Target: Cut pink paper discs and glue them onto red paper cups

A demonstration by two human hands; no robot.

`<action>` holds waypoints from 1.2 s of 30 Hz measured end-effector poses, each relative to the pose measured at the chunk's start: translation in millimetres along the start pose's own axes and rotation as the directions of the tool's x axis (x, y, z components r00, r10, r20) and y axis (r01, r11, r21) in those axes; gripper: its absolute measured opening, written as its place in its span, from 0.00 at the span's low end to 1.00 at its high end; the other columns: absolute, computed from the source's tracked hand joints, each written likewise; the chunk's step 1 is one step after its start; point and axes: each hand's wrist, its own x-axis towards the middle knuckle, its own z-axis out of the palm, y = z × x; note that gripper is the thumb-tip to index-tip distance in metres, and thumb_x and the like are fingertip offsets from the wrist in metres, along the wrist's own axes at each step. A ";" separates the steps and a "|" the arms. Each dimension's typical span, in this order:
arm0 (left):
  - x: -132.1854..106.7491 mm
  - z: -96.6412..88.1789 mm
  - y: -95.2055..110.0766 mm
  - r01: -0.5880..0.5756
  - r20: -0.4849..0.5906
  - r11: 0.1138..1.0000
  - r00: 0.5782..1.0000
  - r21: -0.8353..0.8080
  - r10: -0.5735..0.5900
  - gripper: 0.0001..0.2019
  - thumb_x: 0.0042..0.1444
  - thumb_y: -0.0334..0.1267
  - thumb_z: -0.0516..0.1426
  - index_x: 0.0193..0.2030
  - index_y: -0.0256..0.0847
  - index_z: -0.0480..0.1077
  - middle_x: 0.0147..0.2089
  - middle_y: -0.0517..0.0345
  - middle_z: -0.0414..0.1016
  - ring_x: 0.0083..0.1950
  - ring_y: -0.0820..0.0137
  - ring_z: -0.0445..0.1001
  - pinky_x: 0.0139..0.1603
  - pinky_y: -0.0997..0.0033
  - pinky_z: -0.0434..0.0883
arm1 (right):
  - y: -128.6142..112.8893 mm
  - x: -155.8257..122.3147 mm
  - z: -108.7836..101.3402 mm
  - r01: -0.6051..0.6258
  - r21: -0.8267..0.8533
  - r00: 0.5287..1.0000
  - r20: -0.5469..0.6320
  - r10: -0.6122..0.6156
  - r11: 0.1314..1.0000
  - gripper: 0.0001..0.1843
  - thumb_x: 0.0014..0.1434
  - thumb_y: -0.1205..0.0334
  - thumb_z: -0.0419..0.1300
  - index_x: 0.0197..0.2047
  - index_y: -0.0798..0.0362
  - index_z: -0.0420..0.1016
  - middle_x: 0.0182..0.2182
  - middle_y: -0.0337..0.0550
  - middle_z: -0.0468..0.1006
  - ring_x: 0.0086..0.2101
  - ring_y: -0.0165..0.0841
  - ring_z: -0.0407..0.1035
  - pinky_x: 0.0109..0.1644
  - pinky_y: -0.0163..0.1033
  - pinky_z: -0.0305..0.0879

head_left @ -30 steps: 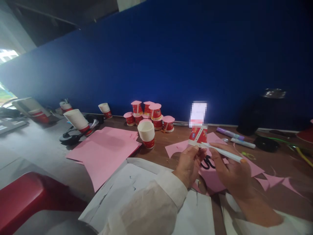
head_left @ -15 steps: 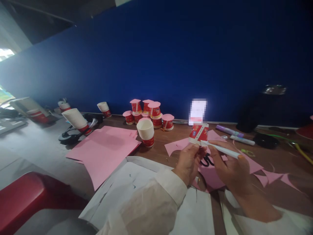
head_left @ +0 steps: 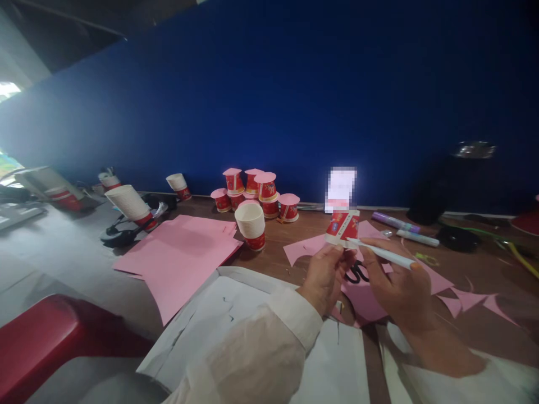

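— What is held, and where?

— A small red-and-white paper cup [head_left: 342,227] is pinched upside down in the left hand [head_left: 326,278], fingers closed on its rim, above the brown wooden desk [head_left: 475,280]. A slim white pen [head_left: 381,253] is gripped by the right hand [head_left: 400,286], its tip laid against the cup's lower edge.

— What room is left around them?

— Black scissors [head_left: 357,273] and pink paper offcuts [head_left: 458,303] are found just beneath; a stack of white paper cups [head_left: 251,224] is set well apart to the left, beside flat pink paper sheets [head_left: 181,258].

— Any writing?

— Print on the cup is too blurred to be read.
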 end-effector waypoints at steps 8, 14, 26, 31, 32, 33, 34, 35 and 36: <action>1.2 -1.8 -1.1 0.006 0.009 1.000 1.000 0.018 -0.006 0.10 0.47 0.35 0.72 0.33 0.34 0.79 0.34 0.55 0.79 0.36 0.71 0.77 0.49 0.69 0.72 | -2.5 2.3 0.4 0.010 0.011 1.000 -0.001 -0.010 1.000 0.06 0.68 0.62 0.60 0.46 0.49 0.78 0.40 0.45 0.85 0.40 0.39 0.80 0.47 0.44 0.74; 2.1 -3.8 -2.4 -0.006 0.022 1.000 1.000 0.029 0.006 0.11 0.46 0.36 0.73 0.33 0.34 0.79 0.34 0.55 0.79 0.36 0.71 0.77 0.50 0.67 0.72 | -1.5 1.6 -0.2 -0.004 0.012 1.000 0.001 0.004 1.000 0.06 0.68 0.62 0.60 0.46 0.48 0.78 0.39 0.45 0.85 0.40 0.40 0.80 0.47 0.46 0.74; 2.4 -5.4 -2.7 -0.014 0.041 0.999 0.999 0.039 0.012 0.12 0.44 0.37 0.74 0.33 0.34 0.80 0.35 0.55 0.79 0.37 0.72 0.77 0.50 0.70 0.73 | -3.1 2.8 -0.8 -0.020 0.029 1.000 -0.009 0.020 0.999 0.05 0.68 0.62 0.61 0.45 0.48 0.79 0.39 0.44 0.85 0.40 0.39 0.80 0.47 0.45 0.74; 2.9 -4.6 -2.3 -0.011 0.039 0.999 0.999 0.038 0.010 0.11 0.46 0.36 0.73 0.34 0.35 0.81 0.35 0.55 0.79 0.37 0.72 0.76 0.49 0.71 0.73 | -3.3 3.1 -1.1 -0.021 0.018 1.000 -0.003 0.021 1.000 0.05 0.68 0.61 0.61 0.45 0.47 0.79 0.39 0.45 0.85 0.40 0.39 0.80 0.46 0.45 0.74; 2.8 -4.3 -2.0 -0.012 0.038 0.999 0.999 0.039 0.011 0.10 0.46 0.36 0.72 0.34 0.34 0.81 0.35 0.55 0.79 0.37 0.72 0.76 0.49 0.71 0.73 | -3.3 3.1 -1.1 -0.019 0.016 1.000 -0.006 0.019 1.000 0.05 0.68 0.61 0.61 0.45 0.48 0.78 0.39 0.45 0.85 0.40 0.39 0.80 0.46 0.45 0.74; 2.5 -4.0 -1.7 -0.012 0.037 0.999 0.999 0.042 0.011 0.10 0.47 0.36 0.72 0.34 0.34 0.81 0.35 0.54 0.79 0.37 0.72 0.77 0.49 0.70 0.73 | -3.4 3.2 -1.0 -0.017 0.018 1.000 -0.009 0.017 1.000 0.05 0.68 0.61 0.61 0.44 0.48 0.78 0.38 0.45 0.85 0.39 0.39 0.80 0.46 0.45 0.74; 2.1 -3.7 -1.4 -0.013 0.033 0.999 0.999 0.046 0.011 0.10 0.47 0.36 0.72 0.34 0.34 0.80 0.35 0.54 0.79 0.37 0.72 0.77 0.50 0.70 0.73 | -3.3 3.2 -1.0 -0.017 0.019 1.000 -0.009 0.017 1.000 0.05 0.68 0.61 0.61 0.44 0.48 0.78 0.38 0.44 0.85 0.39 0.39 0.80 0.46 0.44 0.74; 1.7 -3.4 -1.1 -0.014 0.027 0.999 1.000 0.051 0.012 0.10 0.47 0.37 0.72 0.34 0.35 0.80 0.35 0.54 0.79 0.37 0.71 0.77 0.51 0.69 0.73 | -3.3 3.1 -1.0 -0.019 0.019 1.000 -0.008 0.019 1.000 0.05 0.68 0.61 0.60 0.44 0.48 0.79 0.38 0.44 0.85 0.39 0.39 0.80 0.46 0.44 0.74; 1.3 -3.1 -0.8 -0.015 0.021 0.998 1.000 0.056 0.014 0.11 0.47 0.37 0.73 0.34 0.35 0.80 0.35 0.54 0.79 0.37 0.71 0.77 0.51 0.68 0.73 | -3.2 3.0 -1.1 -0.023 0.020 1.000 -0.004 0.023 1.000 0.05 0.68 0.61 0.60 0.44 0.49 0.79 0.39 0.45 0.85 0.39 0.39 0.80 0.46 0.44 0.74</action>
